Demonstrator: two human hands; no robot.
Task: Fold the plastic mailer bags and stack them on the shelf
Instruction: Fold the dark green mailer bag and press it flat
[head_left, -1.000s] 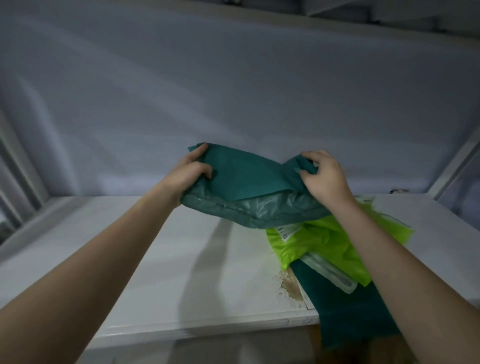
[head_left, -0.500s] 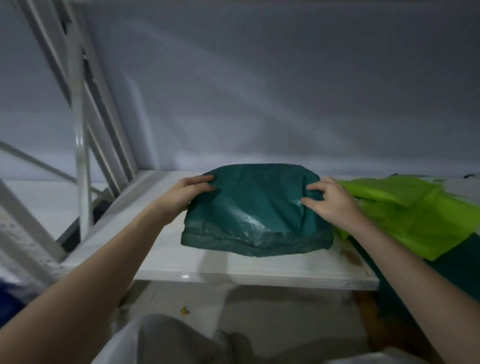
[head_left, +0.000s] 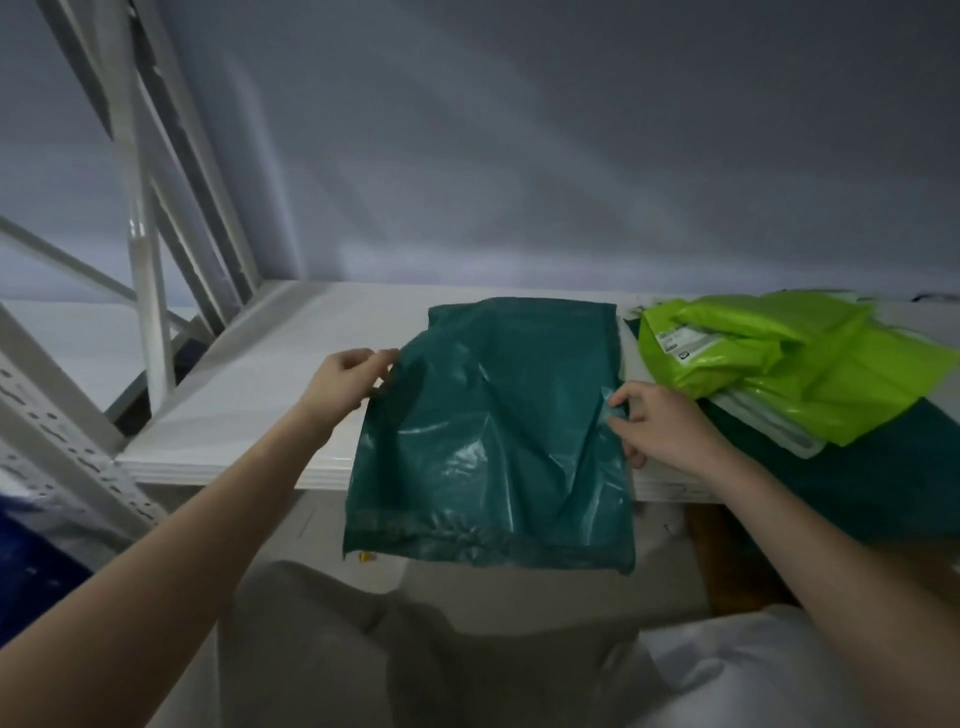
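Both hands have spread the dark green mailer (head_left: 493, 431) out; it now overhangs the shelf (head_left: 270, 395). Left hand (head_left: 345, 382) and right hand (head_left: 657, 426) each pinch a side edge.

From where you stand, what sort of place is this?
Probably a storeroom or packing area. A white metal shelf with a perforated upright stands against a plain wall, and plastic mailer bags lie on it: a dark green one held by both hands, and lime green ones piled beside it.
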